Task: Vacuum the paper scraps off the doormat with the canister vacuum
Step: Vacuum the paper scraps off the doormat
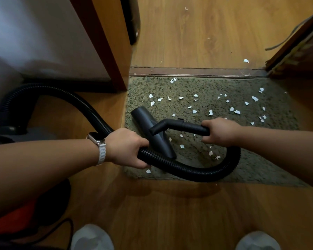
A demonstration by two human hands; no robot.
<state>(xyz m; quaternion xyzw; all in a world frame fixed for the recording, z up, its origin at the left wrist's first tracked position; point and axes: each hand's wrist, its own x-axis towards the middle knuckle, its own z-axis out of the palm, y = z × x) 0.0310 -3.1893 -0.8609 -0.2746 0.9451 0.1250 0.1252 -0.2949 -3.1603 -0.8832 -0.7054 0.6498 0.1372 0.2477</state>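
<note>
- Left hand [126, 147] grips hose [188, 170]; right hand [220, 131] grips wand handle [188, 126].
- Nozzle [152, 130] rests on doormat [260, 159].
- Risk: looped hose may sweep paper scraps [193, 105] onto floor [170, 213].

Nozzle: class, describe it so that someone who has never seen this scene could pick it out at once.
Find the green doormat below the threshold. On its left part lies the nozzle, plugged onto the tube. It alone is smooth, wide and flat; the hose beside it is ribbed, the scraps small and white.
</note>
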